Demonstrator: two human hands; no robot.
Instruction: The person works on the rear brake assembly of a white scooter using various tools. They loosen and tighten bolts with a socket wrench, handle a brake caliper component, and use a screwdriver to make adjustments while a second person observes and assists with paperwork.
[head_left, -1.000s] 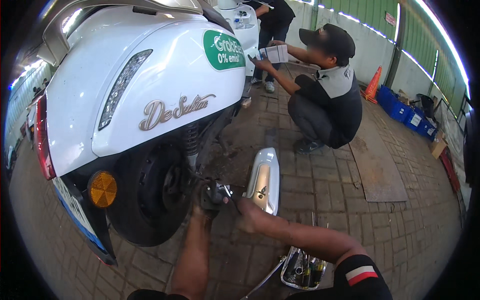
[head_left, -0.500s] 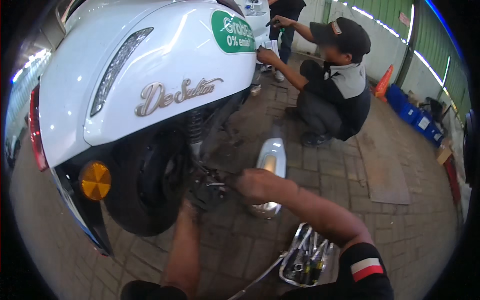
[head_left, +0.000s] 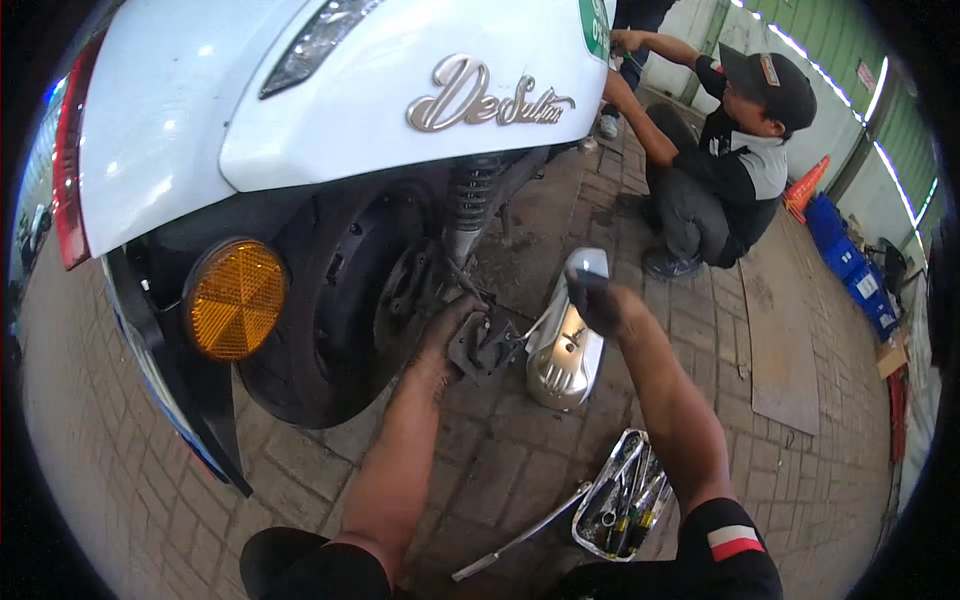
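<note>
My left hand [head_left: 452, 335] is closed round a dark metal part [head_left: 480, 348], caliper-like in shape, low beside the scooter's rear wheel [head_left: 335, 300]. A thin silver wrench [head_left: 538, 325] reaches from that part up to my right hand [head_left: 605, 305], whose fingers are curled round its far end and slightly blurred. Above my left hand is a coil shock absorber [head_left: 472, 205], under the white body panel [head_left: 400, 70] of the scooter. Below the right hand, a silver and white cover [head_left: 565, 365] lies on the paving.
Nearer me are an open metal tray [head_left: 580, 525] of wrenches and screwdrivers and a long metal bar [head_left: 520, 535]. An orange reflector [head_left: 238, 300] juts out at the left. Ahead right, a person [head_left: 720, 170] squats by the scooter; blue bins [head_left: 850, 265] line the wall.
My view has moved closer to the wheel, and the scooter appears larger. The right hand has swung away from the dark part, up and to the right, with the wrench now showing between them.
</note>
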